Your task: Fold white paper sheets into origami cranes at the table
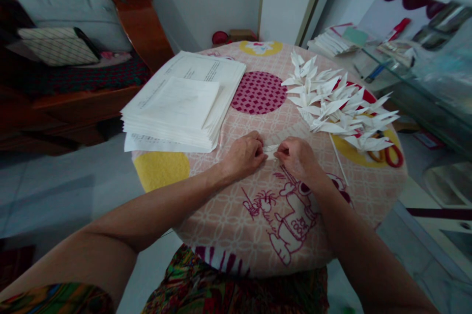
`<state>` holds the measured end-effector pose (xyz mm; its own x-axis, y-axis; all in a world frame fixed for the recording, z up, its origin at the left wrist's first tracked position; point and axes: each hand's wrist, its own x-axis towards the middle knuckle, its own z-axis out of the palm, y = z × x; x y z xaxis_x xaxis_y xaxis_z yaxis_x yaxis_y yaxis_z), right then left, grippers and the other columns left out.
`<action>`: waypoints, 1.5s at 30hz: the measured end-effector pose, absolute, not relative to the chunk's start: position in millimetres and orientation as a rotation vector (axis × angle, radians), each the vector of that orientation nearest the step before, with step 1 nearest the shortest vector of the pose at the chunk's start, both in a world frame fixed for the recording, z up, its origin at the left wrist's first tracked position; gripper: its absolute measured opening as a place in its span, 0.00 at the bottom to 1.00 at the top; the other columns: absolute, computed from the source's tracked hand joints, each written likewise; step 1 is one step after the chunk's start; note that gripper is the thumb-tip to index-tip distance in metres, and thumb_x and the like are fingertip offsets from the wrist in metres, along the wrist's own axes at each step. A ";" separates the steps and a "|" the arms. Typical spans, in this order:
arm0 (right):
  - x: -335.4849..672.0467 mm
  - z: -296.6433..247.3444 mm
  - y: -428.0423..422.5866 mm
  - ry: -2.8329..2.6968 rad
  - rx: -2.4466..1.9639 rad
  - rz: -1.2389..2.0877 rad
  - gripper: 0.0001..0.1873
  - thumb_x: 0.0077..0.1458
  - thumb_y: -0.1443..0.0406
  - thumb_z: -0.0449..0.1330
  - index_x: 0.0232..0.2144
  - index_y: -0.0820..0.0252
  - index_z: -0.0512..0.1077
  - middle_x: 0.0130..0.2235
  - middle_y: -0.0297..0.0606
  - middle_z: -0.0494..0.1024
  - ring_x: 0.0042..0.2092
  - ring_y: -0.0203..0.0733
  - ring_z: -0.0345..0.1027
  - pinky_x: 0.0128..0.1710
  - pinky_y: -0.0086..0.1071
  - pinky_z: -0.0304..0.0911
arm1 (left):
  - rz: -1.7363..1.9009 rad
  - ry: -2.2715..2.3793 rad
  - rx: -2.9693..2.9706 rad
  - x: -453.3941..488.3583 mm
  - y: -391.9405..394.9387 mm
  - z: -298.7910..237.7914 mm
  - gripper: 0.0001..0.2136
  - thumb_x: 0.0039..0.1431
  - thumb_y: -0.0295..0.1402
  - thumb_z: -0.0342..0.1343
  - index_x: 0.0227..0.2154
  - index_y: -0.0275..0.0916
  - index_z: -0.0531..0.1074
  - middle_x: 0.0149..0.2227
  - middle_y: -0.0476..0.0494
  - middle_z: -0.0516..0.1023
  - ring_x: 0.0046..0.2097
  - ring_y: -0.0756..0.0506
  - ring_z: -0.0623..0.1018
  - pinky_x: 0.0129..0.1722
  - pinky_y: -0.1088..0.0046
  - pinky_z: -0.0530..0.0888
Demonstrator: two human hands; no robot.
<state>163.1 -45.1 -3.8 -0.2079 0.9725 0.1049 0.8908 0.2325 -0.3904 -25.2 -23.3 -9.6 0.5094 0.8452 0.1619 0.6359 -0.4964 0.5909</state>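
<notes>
My left hand [248, 155] and my right hand [298, 156] face each other over the middle of the round table. Both have their fingers closed on a small folded piece of white printed paper [271, 149], one hand at each end. My fingers partly cover it, so its full shape is hidden. Just beyond my right hand, a heap of folded paper cranes [332, 97] with pointed wings covers the table's right side. To the left of my left hand stands a thick stack of printed paper sheets [162, 127], with smaller cut sheets [190, 100] on top.
Red-handled scissors [394, 155] poke out from under the cranes at the right edge. Near them a thin white stick [338, 159] lies on the patterned tablecloth [228, 215]. A glass shelf [416, 87] with papers is at right, and a wooden bench [81, 100] holding bags at left.
</notes>
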 end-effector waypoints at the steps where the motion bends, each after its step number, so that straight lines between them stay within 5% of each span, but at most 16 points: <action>1: 162.9 -3.7 -44.9 -2.185 -1.734 0.351 0.06 0.52 0.70 0.61 0.24 0.62 0.76 0.30 0.42 0.77 0.34 0.42 0.68 0.37 0.35 0.59 | 0.606 1.215 2.295 -25.1 -23.1 -9.5 0.09 0.54 0.28 0.58 0.20 0.36 0.72 0.37 0.43 0.77 0.33 0.48 0.74 0.38 0.68 0.74; 13: 161.7 -2.5 -44.1 -2.124 -1.769 0.358 0.06 0.51 0.69 0.63 0.23 0.62 0.77 0.29 0.42 0.79 0.32 0.41 0.68 0.34 0.33 0.58 | 0.550 1.200 2.326 -24.2 -21.3 -8.0 0.08 0.54 0.26 0.57 0.21 0.36 0.70 0.37 0.42 0.76 0.35 0.47 0.74 0.38 0.67 0.73; 17: 160.4 0.5 -43.9 -2.094 -1.778 0.402 0.05 0.49 0.69 0.65 0.23 0.62 0.77 0.28 0.41 0.78 0.30 0.40 0.68 0.33 0.33 0.57 | 0.634 1.164 2.346 -26.1 -21.8 -9.8 0.02 0.53 0.25 0.58 0.30 0.36 0.72 0.35 0.44 0.74 0.35 0.47 0.73 0.37 0.69 0.73; 21: 160.5 2.3 -42.8 -2.088 -1.776 0.444 0.04 0.49 0.68 0.65 0.23 0.62 0.79 0.27 0.40 0.79 0.30 0.40 0.69 0.32 0.32 0.57 | 0.685 1.039 2.343 -28.3 -23.2 -10.8 0.10 0.53 0.22 0.57 0.38 0.38 0.74 0.38 0.46 0.75 0.35 0.49 0.74 0.37 0.71 0.72; 45: 157.4 -0.9 -45.0 -1.915 -1.784 0.558 0.04 0.42 0.71 0.67 0.21 0.62 0.75 0.23 0.36 0.76 0.26 0.36 0.64 0.28 0.30 0.54 | 0.494 0.835 2.708 -37.0 -21.7 -13.5 0.10 0.65 0.30 0.54 0.38 0.44 0.81 0.44 0.45 0.78 0.45 0.45 0.76 0.42 0.70 0.73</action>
